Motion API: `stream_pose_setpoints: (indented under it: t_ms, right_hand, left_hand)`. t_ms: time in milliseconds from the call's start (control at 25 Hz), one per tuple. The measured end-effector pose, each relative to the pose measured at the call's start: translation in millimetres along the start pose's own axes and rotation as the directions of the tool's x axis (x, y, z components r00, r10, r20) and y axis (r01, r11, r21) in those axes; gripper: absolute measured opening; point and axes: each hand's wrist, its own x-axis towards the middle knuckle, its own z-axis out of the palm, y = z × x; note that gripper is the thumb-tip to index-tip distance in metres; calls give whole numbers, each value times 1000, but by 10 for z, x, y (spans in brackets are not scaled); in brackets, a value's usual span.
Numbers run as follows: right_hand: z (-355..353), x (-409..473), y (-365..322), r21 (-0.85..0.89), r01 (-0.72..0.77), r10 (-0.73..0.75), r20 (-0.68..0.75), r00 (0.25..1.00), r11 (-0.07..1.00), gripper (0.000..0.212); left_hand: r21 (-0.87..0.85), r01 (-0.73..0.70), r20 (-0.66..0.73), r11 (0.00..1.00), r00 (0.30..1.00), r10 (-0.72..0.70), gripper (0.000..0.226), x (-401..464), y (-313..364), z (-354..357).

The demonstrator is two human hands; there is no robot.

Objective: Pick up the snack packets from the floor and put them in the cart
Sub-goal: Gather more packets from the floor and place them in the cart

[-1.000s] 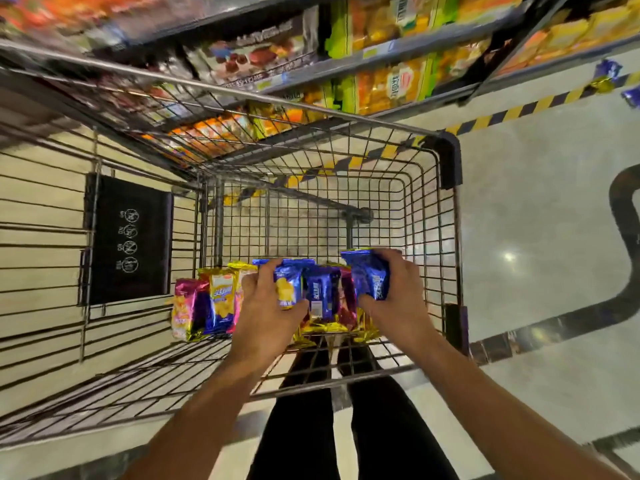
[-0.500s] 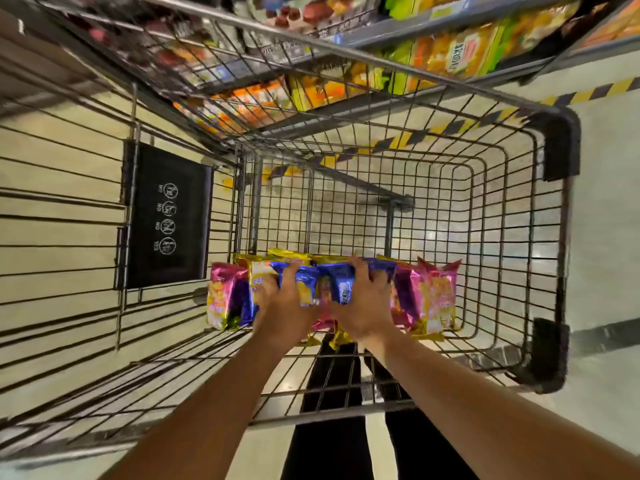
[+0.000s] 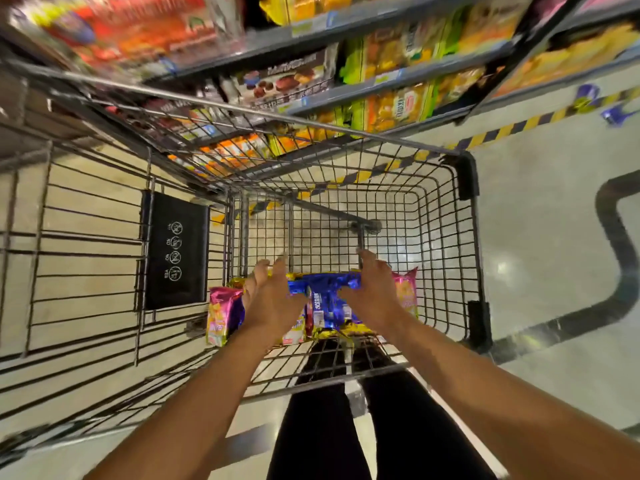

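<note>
Both my hands hover over the snack packets (image 3: 323,301) in the cart (image 3: 446,237). Left hand (image 3: 268,299) fingers (image 3: 273,271) spread straight, right hand (image 3: 372,292) relaxed, holding nothing. Packets overlap; I cannot count them.

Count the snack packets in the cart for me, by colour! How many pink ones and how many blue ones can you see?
Pink packets: 2, one at the left end and one at the right end of the pile.
Blue packets: 1 plainly seen in the middle.
Total: 3 that can be told apart. Gold-edged wrappers lie under both hands, too hidden to count.
</note>
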Motion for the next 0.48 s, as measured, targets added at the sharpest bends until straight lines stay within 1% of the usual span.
stream_pose_setpoints:
  t_ms: [120, 240, 320, 480]
  right_hand:
    - [-570, -310, -229, 19, 140, -137, -105, 985, 990, 71]
    - [-1153, -725, -309, -43, 214, -218, -242, 945, 976, 68]
    - [-1479, -998, -225, -106, 213, -237, -331, 913, 971, 72]
    - [-1906, -1465, 231, -193, 106, -191, -506, 841, 976, 72]
  left_hand:
    - [39, -187, -24, 982, 982, 188, 79, -192, 549, -268]
    - [88, -390, -61, 916, 916, 396, 71, -437, 1076, -459]
    - [152, -456, -82, 877, 878, 471, 67, -657, 1324, -538]
    - [240, -486, -71, 840, 854, 515, 68, -1074, 1659, -526]
